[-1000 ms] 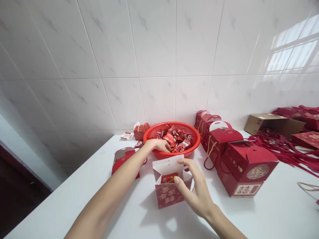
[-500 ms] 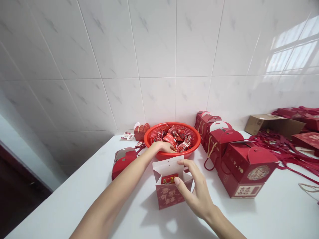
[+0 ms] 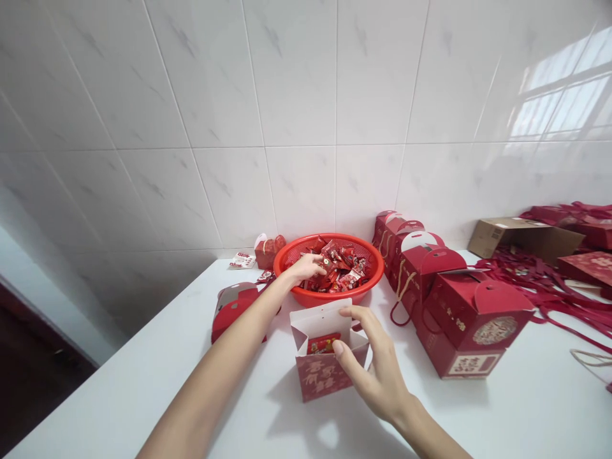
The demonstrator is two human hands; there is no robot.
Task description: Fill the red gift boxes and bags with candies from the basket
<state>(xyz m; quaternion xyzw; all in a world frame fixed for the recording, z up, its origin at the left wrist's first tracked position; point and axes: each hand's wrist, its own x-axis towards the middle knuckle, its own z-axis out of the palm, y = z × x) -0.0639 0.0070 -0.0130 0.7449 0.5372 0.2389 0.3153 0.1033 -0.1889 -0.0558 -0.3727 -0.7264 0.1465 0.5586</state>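
Note:
My left hand (image 3: 308, 268) is at the left part of the red plastic basket (image 3: 377, 275), its fingers closed around a red wrapped candy (image 3: 326, 265). More red-wrapped candies (image 3: 349, 280) fill the basket. In front of it, an open red gift box (image 3: 322, 377) with a white inside stands upright on the table. A red packet (image 3: 321, 344) shows inside this box. My right hand (image 3: 375, 363) holds the box at its right side, with the thumb over the front edge and fingers at the raised back flap.
Closed red gift boxes (image 3: 471, 312) stand in a row on the right. Behind them are a cardboard box (image 3: 492, 242) and tangled red ribbons (image 3: 530, 280). Another red box (image 3: 234, 312) lies left of my left arm. A small box (image 3: 268, 254) stands by the tiled wall.
My left hand has moved from the basket's near side up and left, and a candy now shows at its fingers. My right hand stays at the open box.

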